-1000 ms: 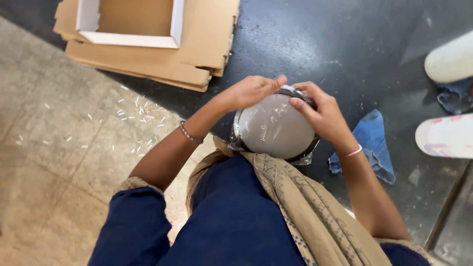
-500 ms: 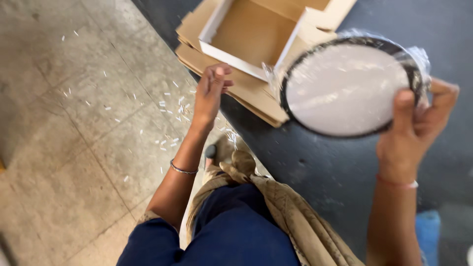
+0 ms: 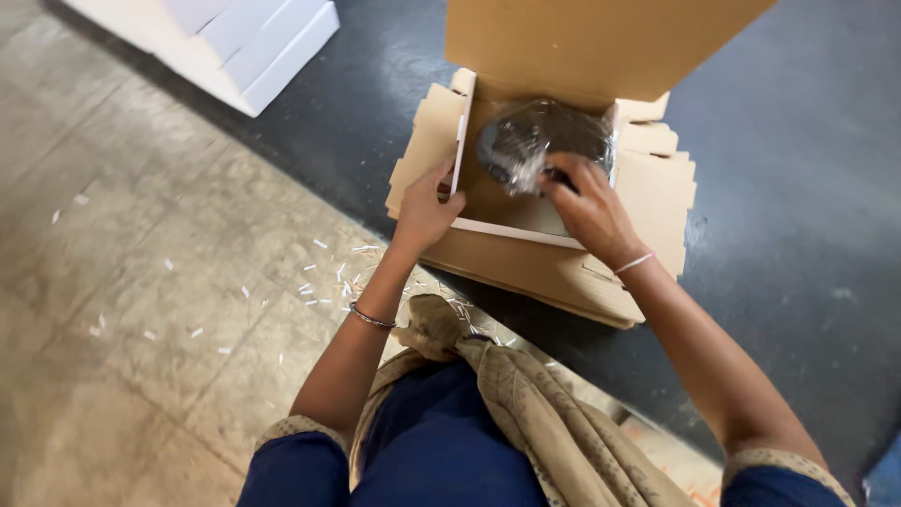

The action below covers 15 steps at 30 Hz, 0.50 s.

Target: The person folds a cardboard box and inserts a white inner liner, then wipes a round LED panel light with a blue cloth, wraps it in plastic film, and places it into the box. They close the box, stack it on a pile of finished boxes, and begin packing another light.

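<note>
Fingers (image 3: 563, 180) of the right hand (image 3: 591, 211) curl down over the round dark disc wrapped in crinkled clear plastic (image 3: 540, 145), pressing its near edge; they rest on it rather than clamp it, thumb hidden. That disc lies inside the open brown corrugated cardboard box with white-edged walls (image 3: 511, 230), towards the back, under the raised lid flap (image 3: 582, 38).

Left hand (image 3: 424, 211) grips the box's left wall, fingers closed over the white edge, thumb outside.

Risks, as judged:
- Disc seems tilted against the back wall; pushing one edge could wedge it crooked.
- Loose plastic may snag on the side tabs and tear.
- Upright flap could drop on the hand.
- Box sits on a stack of flattened cardboard (image 3: 563, 291); hard pressing might slide it.

White boxes (image 3: 244, 38) stand well apart, top left.
</note>
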Motion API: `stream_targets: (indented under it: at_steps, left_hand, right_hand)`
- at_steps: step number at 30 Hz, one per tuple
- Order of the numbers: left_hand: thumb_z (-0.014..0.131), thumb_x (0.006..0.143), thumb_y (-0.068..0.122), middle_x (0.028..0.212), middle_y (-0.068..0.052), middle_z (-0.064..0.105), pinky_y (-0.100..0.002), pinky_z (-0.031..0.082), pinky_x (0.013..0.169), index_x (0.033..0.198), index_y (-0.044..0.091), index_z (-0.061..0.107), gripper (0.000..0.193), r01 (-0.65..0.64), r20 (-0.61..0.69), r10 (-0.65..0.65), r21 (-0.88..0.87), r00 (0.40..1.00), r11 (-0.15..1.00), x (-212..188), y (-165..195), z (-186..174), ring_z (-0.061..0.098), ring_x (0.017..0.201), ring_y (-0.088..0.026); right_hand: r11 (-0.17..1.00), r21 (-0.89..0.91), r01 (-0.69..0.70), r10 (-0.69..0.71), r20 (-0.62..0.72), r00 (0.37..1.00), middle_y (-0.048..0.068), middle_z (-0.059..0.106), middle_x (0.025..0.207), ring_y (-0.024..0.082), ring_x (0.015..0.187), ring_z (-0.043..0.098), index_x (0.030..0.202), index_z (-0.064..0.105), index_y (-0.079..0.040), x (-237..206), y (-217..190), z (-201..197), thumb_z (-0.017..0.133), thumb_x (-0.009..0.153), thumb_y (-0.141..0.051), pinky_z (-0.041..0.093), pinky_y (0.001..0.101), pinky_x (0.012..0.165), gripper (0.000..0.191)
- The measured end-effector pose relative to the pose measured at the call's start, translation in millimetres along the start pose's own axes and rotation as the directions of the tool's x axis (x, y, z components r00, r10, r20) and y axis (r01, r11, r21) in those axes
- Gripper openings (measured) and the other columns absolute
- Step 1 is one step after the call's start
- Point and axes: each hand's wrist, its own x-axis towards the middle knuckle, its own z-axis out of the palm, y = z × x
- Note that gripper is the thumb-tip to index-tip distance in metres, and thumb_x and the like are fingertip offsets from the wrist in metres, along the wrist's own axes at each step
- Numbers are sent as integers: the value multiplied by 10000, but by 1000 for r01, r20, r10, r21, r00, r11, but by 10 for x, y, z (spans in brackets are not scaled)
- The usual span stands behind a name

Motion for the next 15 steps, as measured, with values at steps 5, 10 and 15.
stream_targets:
  at_steps: [5,10,15]
  left_hand:
    - [708,809,167,976,-146,761,-357,596,800,1405,105,604,608,7,99,-12,49,995,999,196,-48,-54,755,836,-252]
    - [714,802,189,958,-162,769,-386,580,808,1439,123,581,654,-17,226,-2,83,974,996,352,91,-105,749,841,-274]
    - [865,837,429,1137,-203,699,-426,577,882,1395,47,572,737,-9,310,-31,128,950,992,718,69,-208,719,1020,-291]
  right_hand:
    - [982,139,-129,100,195,976,144,636,1314,377,1246,584,1062,686,-32,-113,-113,-65,687,911,-82,502,466,1048,158]
    - [862,230,-452,371,321,871,105,701,1270,333,1096,671,1056,723,-63,-73,-42,-119,726,938,-154,552,427,914,149]
    - [834,105,-542,552,-136,823,103,752,1100,258,992,720,1056,738,-57,-122,203,-330,767,911,-38,568,367,880,149]
